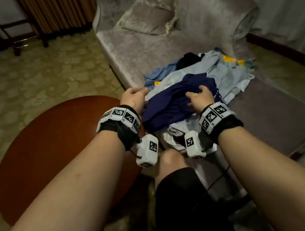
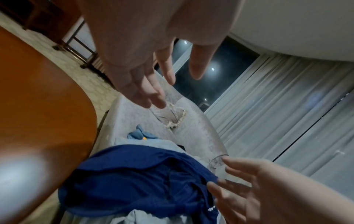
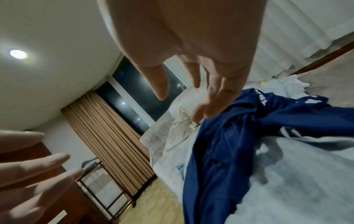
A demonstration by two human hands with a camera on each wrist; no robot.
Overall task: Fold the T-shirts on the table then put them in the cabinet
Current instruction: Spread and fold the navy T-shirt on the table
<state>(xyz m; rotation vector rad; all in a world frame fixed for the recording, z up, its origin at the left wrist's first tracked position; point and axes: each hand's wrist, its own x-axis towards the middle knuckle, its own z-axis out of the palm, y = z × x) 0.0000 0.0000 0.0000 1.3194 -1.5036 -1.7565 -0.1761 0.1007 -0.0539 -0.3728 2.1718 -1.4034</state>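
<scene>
A crumpled navy blue T-shirt (image 1: 169,105) lies on top of a heap of light blue garments (image 1: 228,77) on the grey velvet sofa seat (image 1: 157,46). My left hand (image 1: 135,97) hovers at the shirt's left edge, fingers relaxed and holding nothing. On a raised fold of the navy shirt rests my right hand (image 1: 200,95). In the right wrist view its fingertips (image 3: 201,113) touch the navy cloth (image 3: 220,151) with the fingers nearly straight. The left wrist view shows the navy shirt (image 2: 134,181) below my spread fingers (image 2: 153,100).
A round red-brown wooden table (image 1: 54,148) stands just left of the sofa, under my left forearm. A fringed cushion (image 1: 149,16) leans at the sofa's far end. A black garment (image 1: 189,59) and a yellow piece (image 1: 230,59) lie behind the heap. A folding rack (image 1: 19,36) stands by the curtains.
</scene>
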